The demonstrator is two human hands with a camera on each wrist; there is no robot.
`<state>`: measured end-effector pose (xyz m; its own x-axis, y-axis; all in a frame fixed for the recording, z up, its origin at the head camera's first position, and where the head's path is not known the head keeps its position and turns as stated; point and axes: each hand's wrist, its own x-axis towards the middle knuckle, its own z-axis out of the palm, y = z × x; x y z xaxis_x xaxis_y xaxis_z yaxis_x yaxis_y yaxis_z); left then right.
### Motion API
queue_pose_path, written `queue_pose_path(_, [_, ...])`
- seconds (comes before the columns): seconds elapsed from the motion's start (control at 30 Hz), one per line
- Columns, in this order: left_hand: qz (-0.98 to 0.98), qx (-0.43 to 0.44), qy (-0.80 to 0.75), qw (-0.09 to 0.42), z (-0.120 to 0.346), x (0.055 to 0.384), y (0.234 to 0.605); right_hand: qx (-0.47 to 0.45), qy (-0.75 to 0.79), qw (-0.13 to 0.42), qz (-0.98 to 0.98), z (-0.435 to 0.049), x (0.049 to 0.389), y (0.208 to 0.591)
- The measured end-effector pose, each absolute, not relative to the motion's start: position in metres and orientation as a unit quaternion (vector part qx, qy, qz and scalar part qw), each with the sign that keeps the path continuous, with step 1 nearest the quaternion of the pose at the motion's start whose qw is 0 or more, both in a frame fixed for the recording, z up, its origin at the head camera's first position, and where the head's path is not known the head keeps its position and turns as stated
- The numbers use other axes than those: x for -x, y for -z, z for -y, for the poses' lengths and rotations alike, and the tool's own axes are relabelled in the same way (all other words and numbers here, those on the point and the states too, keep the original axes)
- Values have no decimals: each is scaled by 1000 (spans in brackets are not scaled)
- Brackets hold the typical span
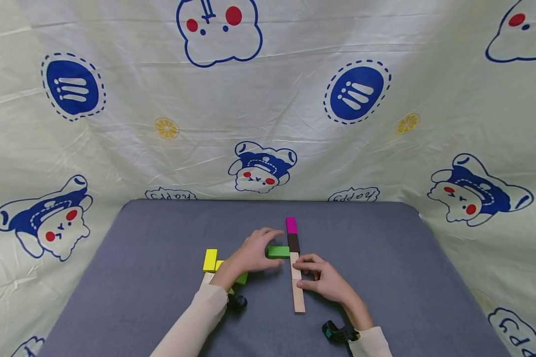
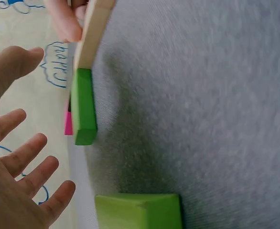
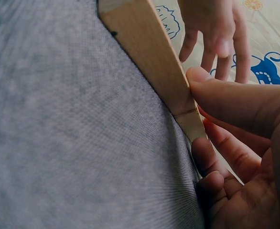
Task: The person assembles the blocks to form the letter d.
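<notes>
A straight row of blocks runs away from me: two plain wooden blocks (image 1: 298,297), a dark brown block (image 1: 293,243) and a magenta block (image 1: 291,225) at the far end. A green block (image 1: 279,252) juts leftward from this row. My left hand (image 1: 254,251) spreads thumb and fingers around the green block, apart from it in the left wrist view. On the other side, my right hand (image 1: 328,281) touches the wooden blocks near their seam (image 3: 185,113). Its thumb (image 3: 209,90) lies along the edge; the other fingertips rest farther along, not across from the thumb.
Left of the row, partly behind my left wrist, lie yellow blocks (image 1: 210,260), a yellow-green block (image 1: 241,279) and a pale wooden block (image 1: 207,278). A grey cloth (image 1: 161,238) covers the table. Behind it hangs a printed white curtain (image 1: 295,134).
</notes>
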<state>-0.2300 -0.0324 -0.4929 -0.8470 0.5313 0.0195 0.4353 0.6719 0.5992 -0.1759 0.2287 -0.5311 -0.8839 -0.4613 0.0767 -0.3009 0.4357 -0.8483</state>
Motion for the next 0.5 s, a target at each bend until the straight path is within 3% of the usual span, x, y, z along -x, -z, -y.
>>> queue_pose_path(0.5, [-907, -188, -378, 17, 68, 193, 486, 220, 468, 80, -852, -228, 176, 533])
